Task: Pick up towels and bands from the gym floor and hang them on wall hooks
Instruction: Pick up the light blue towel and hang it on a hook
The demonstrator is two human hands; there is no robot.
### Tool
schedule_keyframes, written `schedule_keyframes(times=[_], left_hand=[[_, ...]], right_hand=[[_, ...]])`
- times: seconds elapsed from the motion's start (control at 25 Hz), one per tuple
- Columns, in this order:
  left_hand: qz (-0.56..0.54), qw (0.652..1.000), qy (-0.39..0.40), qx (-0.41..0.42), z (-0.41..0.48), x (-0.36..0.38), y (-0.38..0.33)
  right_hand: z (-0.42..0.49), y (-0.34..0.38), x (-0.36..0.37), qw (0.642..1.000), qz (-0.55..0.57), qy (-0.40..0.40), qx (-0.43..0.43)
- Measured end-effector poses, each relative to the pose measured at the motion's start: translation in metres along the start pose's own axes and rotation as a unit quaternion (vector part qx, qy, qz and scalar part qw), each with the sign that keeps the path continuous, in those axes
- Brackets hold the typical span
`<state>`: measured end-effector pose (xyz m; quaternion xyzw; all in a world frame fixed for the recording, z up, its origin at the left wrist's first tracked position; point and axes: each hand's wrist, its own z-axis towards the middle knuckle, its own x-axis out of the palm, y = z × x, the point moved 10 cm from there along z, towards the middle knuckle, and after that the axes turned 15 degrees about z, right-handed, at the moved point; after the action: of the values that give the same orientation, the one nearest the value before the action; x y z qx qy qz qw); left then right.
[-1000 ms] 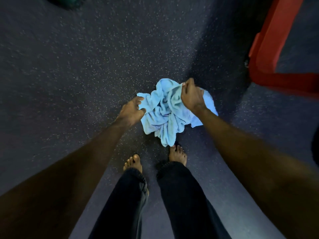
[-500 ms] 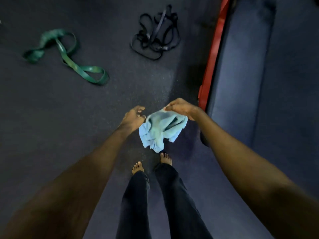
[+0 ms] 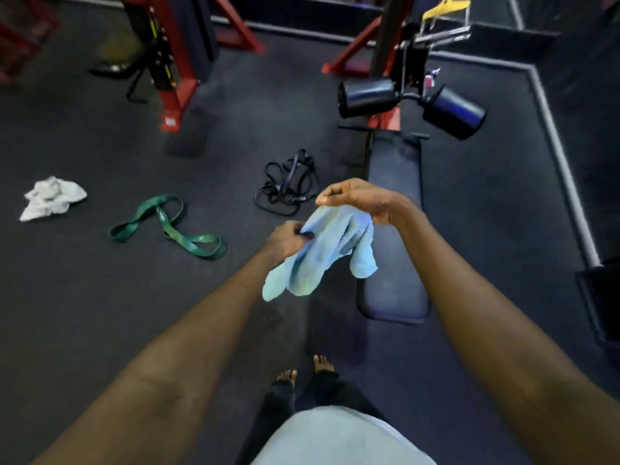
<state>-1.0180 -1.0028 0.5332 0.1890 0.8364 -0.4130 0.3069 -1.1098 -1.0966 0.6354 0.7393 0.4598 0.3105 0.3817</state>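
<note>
While both hands — left hand (image 3: 285,241) and right hand (image 3: 362,199) — pinch the crumpled light-blue towel (image 3: 318,256), white cloth towel (image 3: 50,198), green loop band (image 3: 167,226) and black tangled bands (image 3: 287,187) lie unhung.

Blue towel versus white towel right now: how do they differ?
The blue towel is off the floor, held by both the left hand and right hand; the white towel lies untouched on the floor far to the left. The blue towel hangs down in long folds, while the white towel sits in a crumpled heap. Colour differs: light blue against white. Both are soft cloths, and neither is on a hook yet.
</note>
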Motion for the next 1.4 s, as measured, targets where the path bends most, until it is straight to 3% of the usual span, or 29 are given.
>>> schedule_keyframes(times=[0.12,0.2,0.28,0.4,0.52,0.68,0.76,0.92,1.12,1.24,1.4], left_hand=[[-0.011,0.997,-0.065,0.032,-0.011,-0.039,-0.028],[-0.042,0.995,-0.042,0.079,-0.016,-0.055,-0.059],[-0.047,0.985,-0.009,0.166,-0.029,-0.063,-0.112],[-0.028,0.959,0.033,0.28,-0.046,-0.061,-0.192],[-0.014,0.947,0.052,0.317,-0.055,-0.052,-0.239],[-0.008,0.919,0.124,0.375,-0.076,-0.016,-0.288],[-0.01,0.922,0.143,0.359,-0.071,-0.001,-0.293],[0.058,0.91,0.256,0.32,-0.07,0.062,-0.292],[-0.058,0.89,0.35,0.286,-0.102,0.132,-0.388],[-0.095,0.885,0.272,0.366,-0.103,0.149,-0.466],[-0.138,0.871,0.173,0.438,-0.101,0.171,-0.58]], right_hand=[[-0.048,0.021,-0.041,0.989,-0.1,-0.107,-0.027],[-0.075,0.02,-0.056,0.966,-0.221,-0.132,-0.011],[-0.098,0.009,-0.057,0.954,-0.271,-0.13,0.003],[-0.123,0.0,-0.049,0.972,-0.16,-0.16,-0.069],[-0.151,-0.006,-0.05,0.964,-0.041,-0.228,-0.128],[-0.206,-0.003,-0.072,0.935,-0.03,-0.306,-0.177],[-0.234,-0.009,-0.089,0.935,-0.018,-0.314,-0.166],[-0.292,-0.028,-0.131,0.927,0.002,-0.352,-0.128],[-0.377,-0.047,-0.2,0.881,0.08,-0.438,-0.163],[-0.439,-0.057,-0.254,0.843,0.057,-0.504,-0.178],[-0.495,-0.089,-0.312,0.883,0.081,-0.44,-0.144]])
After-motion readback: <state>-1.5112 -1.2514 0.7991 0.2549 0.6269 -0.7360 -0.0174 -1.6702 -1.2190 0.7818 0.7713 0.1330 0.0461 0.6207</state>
